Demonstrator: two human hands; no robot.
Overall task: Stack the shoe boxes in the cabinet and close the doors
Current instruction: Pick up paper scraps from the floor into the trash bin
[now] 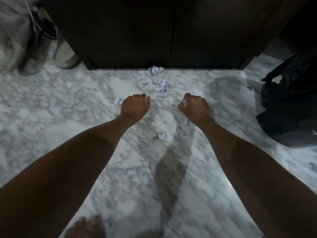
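Observation:
A dark wooden cabinet stands ahead on the marble floor, both its doors closed with a thin seam between them. No shoe box shows in view. My left hand hangs over the floor with its fingers curled, a bit of white paper showing at the knuckles. My right hand is curled too, pinching a small crumpled paper scrap. Both hands are well short of the cabinet.
Several crumpled paper balls lie scattered on the floor between my hands and the cabinet base. A black plastic bag sits at the right. Pale bags and a container stand at the left. My bare foot shows below.

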